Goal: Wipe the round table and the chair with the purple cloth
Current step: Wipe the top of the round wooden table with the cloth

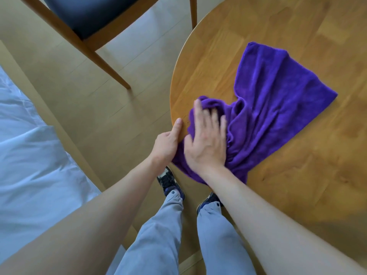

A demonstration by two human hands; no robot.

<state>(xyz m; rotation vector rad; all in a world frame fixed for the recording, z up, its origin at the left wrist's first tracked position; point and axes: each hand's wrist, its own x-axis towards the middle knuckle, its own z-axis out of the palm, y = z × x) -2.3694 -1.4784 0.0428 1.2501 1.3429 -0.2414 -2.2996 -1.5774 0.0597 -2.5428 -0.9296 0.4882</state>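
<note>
The purple cloth (274,100) lies spread and rumpled on the round wooden table (297,26), its near end bunched at the table's left edge and hanging slightly over. My right hand (206,141) presses flat on that bunched end, fingers spread and blurred. My left hand (168,141) grips the table's edge just left of the cloth, thumb on top, fingers hidden under the rim. The chair (89,18), wooden with a dark padded seat, stands at the top left beside the table.
A bed with white bedding (29,155) fills the left side. Light wooden floor (119,108) runs between bed, chair and table. My legs in grey trousers and dark shoes (170,183) stand at the table's edge.
</note>
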